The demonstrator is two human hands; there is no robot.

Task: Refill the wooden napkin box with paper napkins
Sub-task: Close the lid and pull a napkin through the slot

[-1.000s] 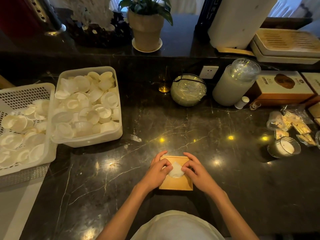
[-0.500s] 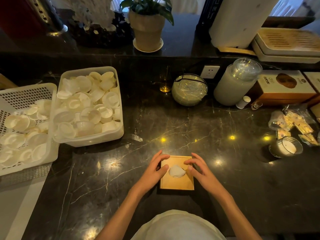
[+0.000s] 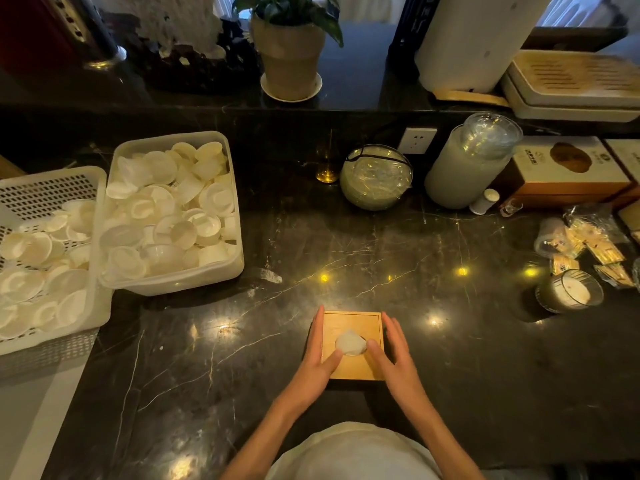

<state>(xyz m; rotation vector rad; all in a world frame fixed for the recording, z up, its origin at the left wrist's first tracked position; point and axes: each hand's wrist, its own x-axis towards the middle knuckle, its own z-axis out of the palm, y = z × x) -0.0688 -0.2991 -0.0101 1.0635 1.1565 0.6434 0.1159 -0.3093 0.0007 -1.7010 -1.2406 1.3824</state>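
The square wooden napkin box stands on the dark marble counter in front of me, lid on. A tuft of white paper napkin pokes up through the lid's oval hole. My left hand lies flat against the box's left side, its thumb resting on the lid near the napkin. Against the right side lies my right hand, thumb likewise on the lid. Both hands clasp the box between them.
Left of me stand a clear tub and a white perforated basket, both holding several white dishes. Behind are a wrapped glass bowl, a lidded jar and cartons. A ribbed candle glass and snack packets sit right.
My fingers left the napkin on top of the lid and both hands slid out to the box's sides. The napkin tuft now stands free in the hole.
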